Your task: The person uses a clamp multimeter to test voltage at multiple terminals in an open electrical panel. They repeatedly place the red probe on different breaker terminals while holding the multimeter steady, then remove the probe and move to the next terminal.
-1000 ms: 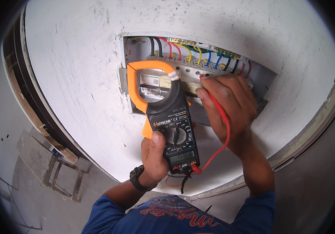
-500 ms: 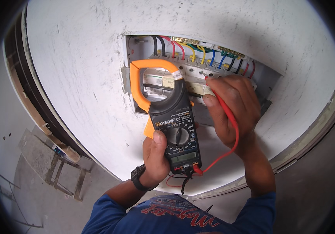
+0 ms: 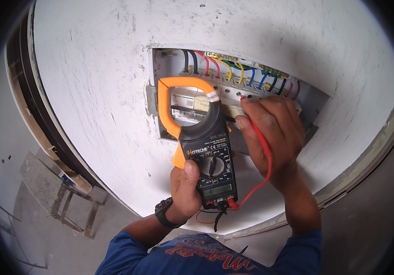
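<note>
The black and orange meter (image 3: 203, 134) has writing on its front: a big name in orange and white, with small white words under it. More tiny white marks go round the grey dial (image 3: 213, 167). A white sticker (image 3: 212, 96) with small print is wrapped on the orange ring (image 3: 165, 107). Inside the ring you can see a cream label (image 3: 201, 101) with pen writing on it, stuck on the white switches (image 3: 183, 99). The blue shirt (image 3: 192, 256) has big red curly letters.

One second ago, the little screen (image 3: 217, 189) showed dark marks. Now I can't make any out. The wall box (image 3: 157, 75) sits a bit lower in the view than it did half a second ago. The red probe (image 3: 263, 142) stays by the same screw hole.

The meter leans a little and is in front of the left part of the box. Its ring is closed. The left hand (image 3: 185, 190) is wrapped round its lower side, with the thumb on the front. The right hand (image 3: 277, 133) pinches the red probe, with its tip at the switches. I can't tell if the tip touches metal. A red wire (image 3: 257, 187) bends from the probe down to the bottom of the meter.
</note>
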The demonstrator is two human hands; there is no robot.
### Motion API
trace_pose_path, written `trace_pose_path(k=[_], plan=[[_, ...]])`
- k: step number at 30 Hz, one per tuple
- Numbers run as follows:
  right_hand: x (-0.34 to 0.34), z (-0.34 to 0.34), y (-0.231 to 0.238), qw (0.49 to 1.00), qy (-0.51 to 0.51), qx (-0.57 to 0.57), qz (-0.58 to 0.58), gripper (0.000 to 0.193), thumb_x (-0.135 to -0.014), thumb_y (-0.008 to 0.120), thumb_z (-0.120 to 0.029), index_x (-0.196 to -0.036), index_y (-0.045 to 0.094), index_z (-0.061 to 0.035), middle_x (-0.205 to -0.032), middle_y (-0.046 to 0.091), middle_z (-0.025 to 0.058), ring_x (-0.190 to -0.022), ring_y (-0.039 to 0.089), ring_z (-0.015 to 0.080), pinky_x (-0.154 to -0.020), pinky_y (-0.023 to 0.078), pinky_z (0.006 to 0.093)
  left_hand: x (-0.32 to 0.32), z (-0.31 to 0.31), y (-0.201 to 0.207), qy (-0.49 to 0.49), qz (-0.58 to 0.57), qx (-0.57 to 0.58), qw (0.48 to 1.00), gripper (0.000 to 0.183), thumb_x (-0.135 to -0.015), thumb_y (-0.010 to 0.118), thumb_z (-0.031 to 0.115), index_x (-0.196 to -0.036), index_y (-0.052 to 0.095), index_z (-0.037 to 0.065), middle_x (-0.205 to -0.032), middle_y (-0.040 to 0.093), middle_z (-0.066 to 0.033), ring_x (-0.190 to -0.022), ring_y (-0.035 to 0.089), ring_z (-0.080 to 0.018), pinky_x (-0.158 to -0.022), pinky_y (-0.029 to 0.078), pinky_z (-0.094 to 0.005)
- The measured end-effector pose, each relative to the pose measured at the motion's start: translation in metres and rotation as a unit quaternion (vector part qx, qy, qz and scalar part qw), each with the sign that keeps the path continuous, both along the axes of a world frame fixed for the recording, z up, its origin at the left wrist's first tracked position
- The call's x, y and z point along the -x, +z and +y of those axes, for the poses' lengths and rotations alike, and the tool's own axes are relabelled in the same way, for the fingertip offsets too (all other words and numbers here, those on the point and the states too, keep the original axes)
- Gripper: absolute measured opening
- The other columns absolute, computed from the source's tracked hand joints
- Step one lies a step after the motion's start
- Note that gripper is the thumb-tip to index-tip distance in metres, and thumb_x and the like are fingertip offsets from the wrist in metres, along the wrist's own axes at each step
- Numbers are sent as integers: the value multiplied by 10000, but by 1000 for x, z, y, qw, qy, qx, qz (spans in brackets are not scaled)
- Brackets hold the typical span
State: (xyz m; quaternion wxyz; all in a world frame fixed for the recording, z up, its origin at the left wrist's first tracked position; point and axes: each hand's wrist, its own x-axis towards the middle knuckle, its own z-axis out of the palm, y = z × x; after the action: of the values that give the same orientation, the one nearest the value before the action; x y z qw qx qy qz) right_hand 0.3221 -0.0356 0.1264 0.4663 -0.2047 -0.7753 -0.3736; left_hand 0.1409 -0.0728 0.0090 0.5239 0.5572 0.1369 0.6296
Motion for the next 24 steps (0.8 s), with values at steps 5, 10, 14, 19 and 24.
trace_pose_path(k=[5, 10, 14, 19, 24], plan=[[2, 2, -1, 1000, -14, -20, -4, 355, -804, 902, -81, -1110, 733, -19, -959, 684, 90, -843, 673, 283, -725, 565, 406, 4, 6, -4, -75, -71, -24, 994, 698, -1172, 377, 499, -1534, 474, -90, -1367, 689, -233, -1184, 735, -255, -979, 622, -390], [2, 0, 0, 1000, -23, -17, 1, 352, -808, 901, -86, -1110, 734, -19, -955, 689, 91, -849, 679, 282, -724, 566, 406, 2, 6, -3, -76, -78, -25, 994, 690, -1174, 379, 493, -1535, 472, -88, -1358, 691, -227, -1175, 737, -252, -977, 622, -389], [4, -1, 0, 1000, -24, -15, 4, 345, -808, 902, -85, -1103, 734, -21, -945, 690, 90, -839, 679, 283, -722, 566, 409, 1, 2, 0, -18, -10, 9, 1000, 841, -1132, 282, 645, -1513, 433, -89, -1275, 707, -273, -1038, 774, -280, -887, 651, -395], [4, 0, 1, 1000, -19, -20, 5, 332, -811, 898, -78, -1093, 732, -21, -931, 688, 92, -827, 678, 286, -716, 564, 410, 2, 2, 2, -13, -2, 5, 1000, 863, -1126, 276, 667, -1489, 476, -90, -1259, 722, -256, -1026, 777, -268, -880, 649, -385], [5, 0, 2, 1000, -15, -17, 6, 326, -806, 894, -64, -1084, 729, -20, -927, 689, 95, -815, 675, 286, -712, 561, 409, 3, 3, 3, -5, 14, -4, 1000, 866, -1126, 270, 671, -1488, 478, -88, -1256, 724, -253, -1017, 779, -265, -873, 649, -379]])
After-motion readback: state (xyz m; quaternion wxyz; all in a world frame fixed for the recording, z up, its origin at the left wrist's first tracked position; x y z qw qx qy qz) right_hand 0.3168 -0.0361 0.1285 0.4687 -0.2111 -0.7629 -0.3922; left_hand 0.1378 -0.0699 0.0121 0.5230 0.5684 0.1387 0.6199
